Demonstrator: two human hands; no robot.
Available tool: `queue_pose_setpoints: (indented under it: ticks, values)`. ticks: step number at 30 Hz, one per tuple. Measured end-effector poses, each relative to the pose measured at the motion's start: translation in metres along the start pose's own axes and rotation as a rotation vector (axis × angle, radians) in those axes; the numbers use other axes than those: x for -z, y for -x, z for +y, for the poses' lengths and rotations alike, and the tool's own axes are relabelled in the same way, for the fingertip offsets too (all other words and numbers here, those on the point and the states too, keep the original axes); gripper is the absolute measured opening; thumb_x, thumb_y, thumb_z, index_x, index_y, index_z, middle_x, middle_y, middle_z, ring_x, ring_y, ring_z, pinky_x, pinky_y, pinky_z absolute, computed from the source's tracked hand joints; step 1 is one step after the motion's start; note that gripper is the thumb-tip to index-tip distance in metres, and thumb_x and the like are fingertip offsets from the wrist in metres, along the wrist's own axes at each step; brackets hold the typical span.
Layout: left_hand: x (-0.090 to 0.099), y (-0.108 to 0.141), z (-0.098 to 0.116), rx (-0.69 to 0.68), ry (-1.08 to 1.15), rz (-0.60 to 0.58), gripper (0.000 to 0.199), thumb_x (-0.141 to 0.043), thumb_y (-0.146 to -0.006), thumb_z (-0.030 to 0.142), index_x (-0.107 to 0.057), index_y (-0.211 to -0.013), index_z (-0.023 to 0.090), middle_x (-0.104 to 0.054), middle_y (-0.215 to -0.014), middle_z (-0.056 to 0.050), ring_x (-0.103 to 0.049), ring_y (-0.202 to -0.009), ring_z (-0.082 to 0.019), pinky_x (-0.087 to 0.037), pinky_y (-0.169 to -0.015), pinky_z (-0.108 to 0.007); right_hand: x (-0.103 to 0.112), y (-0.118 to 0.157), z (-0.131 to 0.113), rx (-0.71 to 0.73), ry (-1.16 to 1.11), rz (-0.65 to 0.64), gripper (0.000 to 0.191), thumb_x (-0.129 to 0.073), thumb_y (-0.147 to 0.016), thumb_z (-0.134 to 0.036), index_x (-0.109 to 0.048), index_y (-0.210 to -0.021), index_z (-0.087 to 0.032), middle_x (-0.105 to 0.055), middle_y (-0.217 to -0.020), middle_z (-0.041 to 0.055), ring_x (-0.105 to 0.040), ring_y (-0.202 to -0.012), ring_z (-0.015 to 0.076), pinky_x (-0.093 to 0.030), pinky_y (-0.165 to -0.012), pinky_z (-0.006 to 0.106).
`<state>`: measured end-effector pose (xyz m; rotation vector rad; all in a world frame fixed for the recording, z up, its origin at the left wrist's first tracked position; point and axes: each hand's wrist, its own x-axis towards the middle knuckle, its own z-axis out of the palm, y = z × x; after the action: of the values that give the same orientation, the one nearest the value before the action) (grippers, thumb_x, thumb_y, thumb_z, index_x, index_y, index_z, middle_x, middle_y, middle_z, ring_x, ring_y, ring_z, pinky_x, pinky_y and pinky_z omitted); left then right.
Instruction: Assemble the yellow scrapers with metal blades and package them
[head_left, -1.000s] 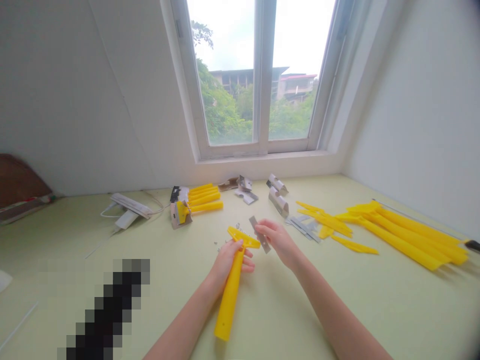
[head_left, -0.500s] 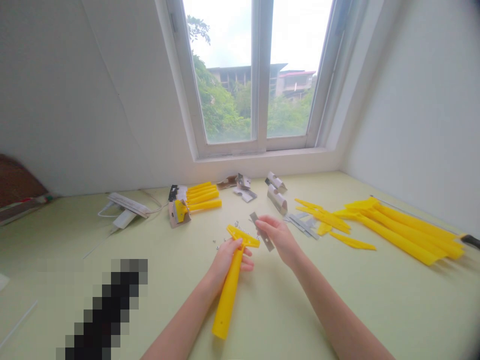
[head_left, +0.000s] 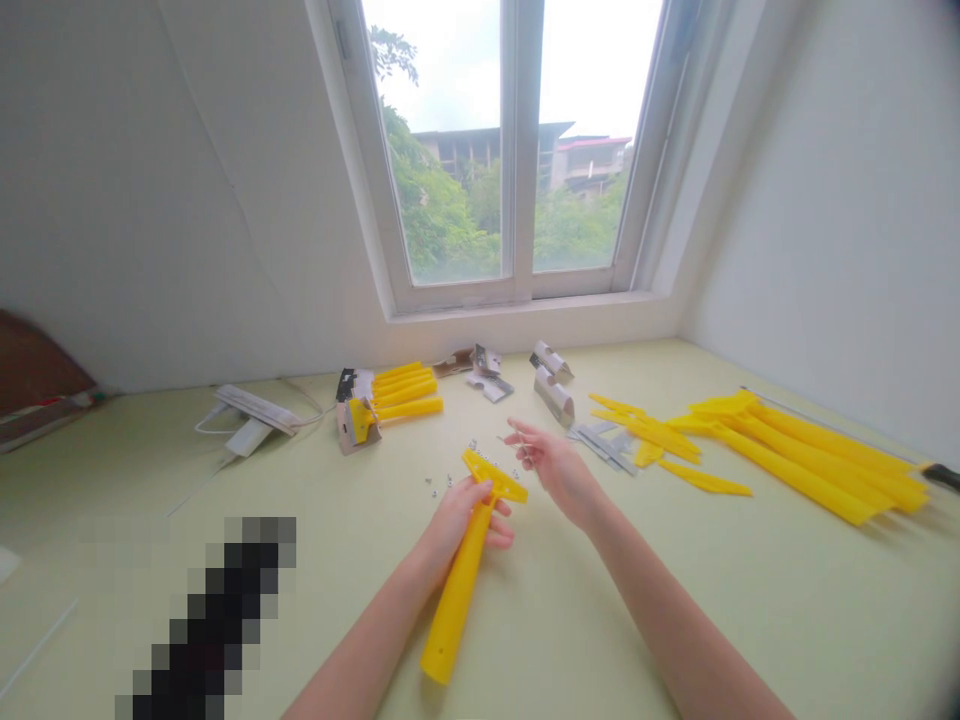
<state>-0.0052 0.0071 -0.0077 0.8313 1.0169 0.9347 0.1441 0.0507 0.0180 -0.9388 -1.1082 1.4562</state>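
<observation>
A yellow scraper handle [head_left: 461, 590] lies slantwise in my left hand [head_left: 457, 520]. Its wide flat head [head_left: 495, 477] points away from me, with the thumb on its neck and the fingers beneath. My right hand [head_left: 553, 468] is just right of the head, apart from it, thumb and fingers pinched together. The flat metal blade in that pinch barely shows, turned nearly edge-on. Small screws and nuts [head_left: 450, 480] are scattered on the table beyond and left of the head.
Grey metal blades [head_left: 606, 450] and loose yellow plates [head_left: 664, 440] lie to the right, beside several yellow handles [head_left: 817, 455]. Scrapers with yellow handles [head_left: 405, 385] are grouped at the back left. Folded card sleeves [head_left: 555, 395] stand near the window. A white power strip [head_left: 255, 410] lies left.
The blade in my right hand has turned from showing its flat face to nearly edge-on. The yellow handle has shifted slightly, its head moving a little right.
</observation>
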Motion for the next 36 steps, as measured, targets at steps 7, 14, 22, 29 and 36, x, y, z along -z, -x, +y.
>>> queue_pose_setpoints:
  ticks: [7, 14, 22, 29, 36]
  values:
    - [0.002, 0.0, -0.002, -0.042, -0.001, -0.08, 0.028, -0.048, -0.076, 0.031, -0.049, -0.097, 0.013, -0.057, -0.071, -0.004, -0.059, -0.049, -0.013, -0.049, -0.05, -0.026, -0.006, 0.01, -0.003, 0.068, 0.23, -0.108, 0.025, -0.059, -0.062, -0.019, -0.068, -0.085, -0.016, -0.068, -0.081, 0.0053, -0.06, -0.075, 0.017, -0.045, -0.068, 0.028]
    - [-0.002, 0.007, 0.002, -0.081, 0.008, -0.072, 0.028, -0.05, -0.075, 0.029, -0.05, -0.097, 0.011, -0.057, -0.07, -0.003, -0.059, -0.051, -0.013, -0.048, -0.052, -0.025, -0.011, 0.009, 0.001, 0.153, 0.389, -0.023, 0.018, -0.061, -0.059, -0.022, -0.068, -0.075, -0.015, -0.067, -0.069, 0.0038, -0.06, -0.065, 0.0167, -0.046, -0.061, 0.027]
    - [0.002, -0.001, -0.003, -0.098, 0.017, -0.064, 0.029, -0.052, -0.073, 0.032, -0.051, -0.095, 0.012, -0.058, -0.069, -0.004, -0.059, -0.051, -0.014, -0.047, -0.05, -0.026, -0.011, 0.012, -0.003, 0.114, 0.41, 0.01, 0.019, -0.059, -0.059, -0.022, -0.067, -0.075, -0.015, -0.067, -0.071, 0.0042, -0.06, -0.066, 0.0168, -0.045, -0.06, 0.026]
    - [0.001, 0.002, -0.002, -0.116, 0.01, -0.077, 0.029, -0.051, -0.074, 0.032, -0.052, -0.093, 0.011, -0.057, -0.07, -0.004, -0.059, -0.052, -0.014, -0.047, -0.051, -0.026, -0.008, 0.011, -0.005, 0.033, 0.287, 0.016, 0.022, -0.061, -0.06, -0.023, -0.067, -0.08, -0.016, -0.066, -0.071, 0.0034, -0.059, -0.068, 0.0167, -0.045, -0.062, 0.028]
    - [0.0, 0.001, 0.001, -0.091, 0.0, -0.041, 0.028, -0.052, -0.072, 0.033, -0.052, -0.091, 0.011, -0.057, -0.07, -0.004, -0.058, -0.05, -0.014, -0.046, -0.049, -0.026, -0.003, 0.007, -0.002, 0.105, 0.233, 0.083, 0.018, -0.059, -0.063, -0.026, -0.062, -0.078, -0.017, -0.064, -0.071, 0.0024, -0.06, -0.072, 0.0183, -0.045, -0.068, 0.031]
